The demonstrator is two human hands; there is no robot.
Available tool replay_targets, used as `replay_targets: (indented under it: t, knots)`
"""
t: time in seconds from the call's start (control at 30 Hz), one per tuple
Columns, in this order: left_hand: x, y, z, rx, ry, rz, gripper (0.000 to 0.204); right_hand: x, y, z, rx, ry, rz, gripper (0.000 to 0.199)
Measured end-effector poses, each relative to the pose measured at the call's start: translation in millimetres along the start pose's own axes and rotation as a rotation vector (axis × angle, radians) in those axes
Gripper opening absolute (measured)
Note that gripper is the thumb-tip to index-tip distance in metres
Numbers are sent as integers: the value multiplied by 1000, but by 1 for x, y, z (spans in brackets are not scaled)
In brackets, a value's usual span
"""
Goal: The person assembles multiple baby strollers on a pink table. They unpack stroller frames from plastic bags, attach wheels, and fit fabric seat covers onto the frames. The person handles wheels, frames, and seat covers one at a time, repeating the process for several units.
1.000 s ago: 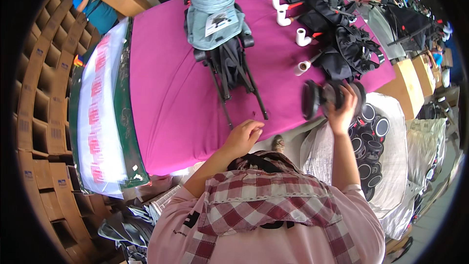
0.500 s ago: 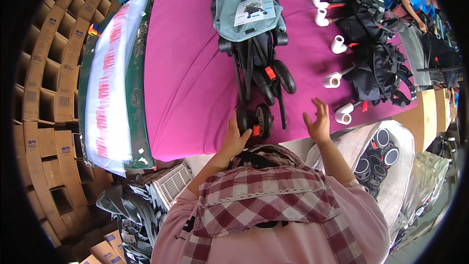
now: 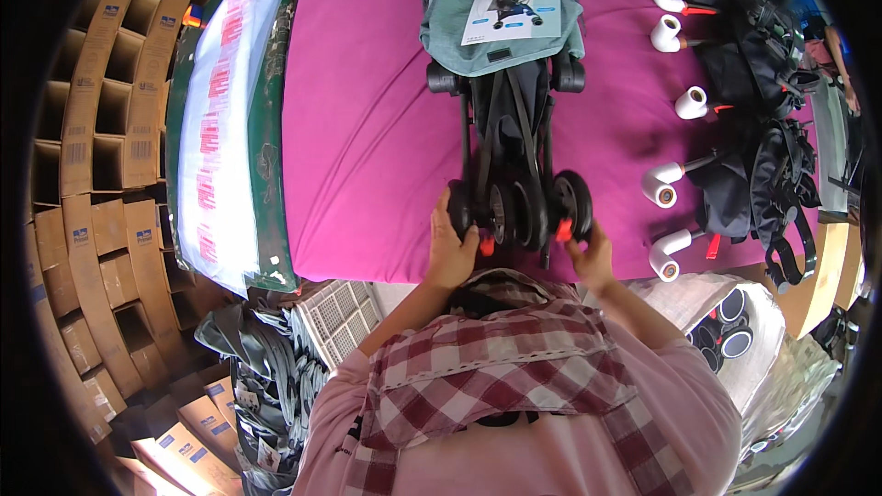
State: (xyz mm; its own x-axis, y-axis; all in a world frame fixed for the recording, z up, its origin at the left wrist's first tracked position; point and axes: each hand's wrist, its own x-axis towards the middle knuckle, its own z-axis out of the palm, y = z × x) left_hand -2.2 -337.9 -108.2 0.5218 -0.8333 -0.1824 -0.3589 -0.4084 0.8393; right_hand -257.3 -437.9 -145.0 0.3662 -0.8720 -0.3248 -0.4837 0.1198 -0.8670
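A folded stroller (image 3: 508,119) with a grey-green canopy lies on the magenta-covered table, its wheels toward me. A printed card (image 3: 514,7) with a stroller picture rests on the canopy. My left hand (image 3: 450,248) is closed round the left front wheel (image 3: 459,207), thumb near a red tab (image 3: 487,244). My right hand (image 3: 592,255) grips the right front wheel (image 3: 574,202) from its outer side, fingers by another red tab (image 3: 563,231). The two wheel pairs stand side by side, with black frame tubes running back between them.
Along the table's (image 3: 367,129) right side lie black folded frames (image 3: 726,188) with white elbow-shaped pipes (image 3: 660,186). Plastic sheets (image 3: 216,110) cover a green board at left. Cardboard boxes (image 3: 101,129) are stacked beyond. A sack of wheels (image 3: 735,321) stands at lower right, a white crate (image 3: 335,317) at lower left.
My right hand has come from open in the air onto the right front wheel. The wheels now sit level, side by side. The view has shifted, and my left hand stays on the left wheel.
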Motion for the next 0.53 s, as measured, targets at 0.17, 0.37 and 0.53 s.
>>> replay_targets:
  t: [0.17,0.37,0.53]
  knots:
    - [11,-40,-12,-239,-81,-76,79,-7,4,31,-235,-96,-36,46]
    - [40,-68,-69,-209,-192,126,75,14,-26,52,-304,-307,197,48]
    - [94,-109,-171,154,63,201,73,-3,-83,102,138,17,-139,61]
